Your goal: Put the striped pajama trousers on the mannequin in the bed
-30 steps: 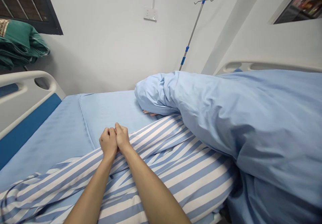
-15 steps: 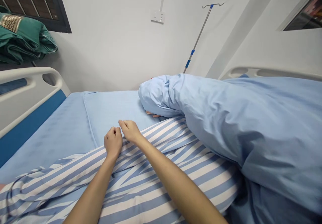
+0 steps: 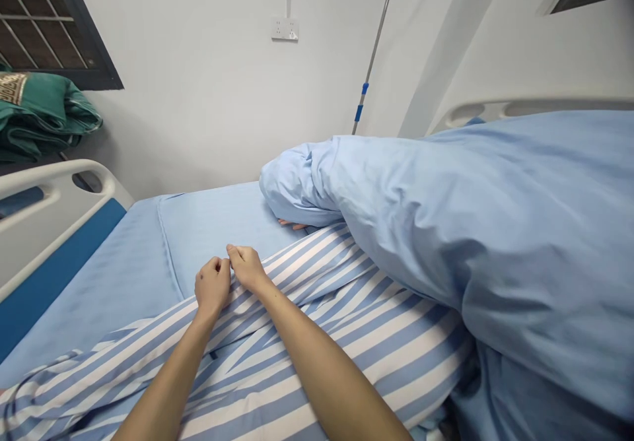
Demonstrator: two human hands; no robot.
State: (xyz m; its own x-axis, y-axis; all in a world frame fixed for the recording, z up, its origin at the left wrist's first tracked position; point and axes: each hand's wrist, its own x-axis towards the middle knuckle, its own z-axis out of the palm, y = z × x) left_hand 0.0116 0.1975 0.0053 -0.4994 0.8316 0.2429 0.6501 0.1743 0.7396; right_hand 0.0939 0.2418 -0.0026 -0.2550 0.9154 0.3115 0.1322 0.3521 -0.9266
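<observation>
My left hand (image 3: pixel 212 284) is curled into a fist over the blue-and-white striped clothing (image 3: pixel 317 289) of a person lying on the bed. Right beside it, my right hand (image 3: pixel 246 267) is closed too, its thumb side towards the left fist. The two hands are almost touching, and nothing shows in either of them. Beneath them the striped cloth lies in long folds. A thick light-blue quilt (image 3: pixel 396 197) covers the person further right, with a little skin (image 3: pixel 292 224) visible under its edge.
Light-blue sheet (image 3: pixel 212 216) stretches beyond my hands to the wall. A white bed-end board (image 3: pixel 59 177) with a blue panel stands at left, near a folded green cloth bundle (image 3: pixel 44 111). Behind the quilt rises a drip stand (image 3: pixel 375 45). A wall socket (image 3: pixel 284 29) is at the back.
The view has tilted and shifted, so the room appears displaced. Both hands remain closed side by side over the striped cloth, their fingertips slightly closer together.
</observation>
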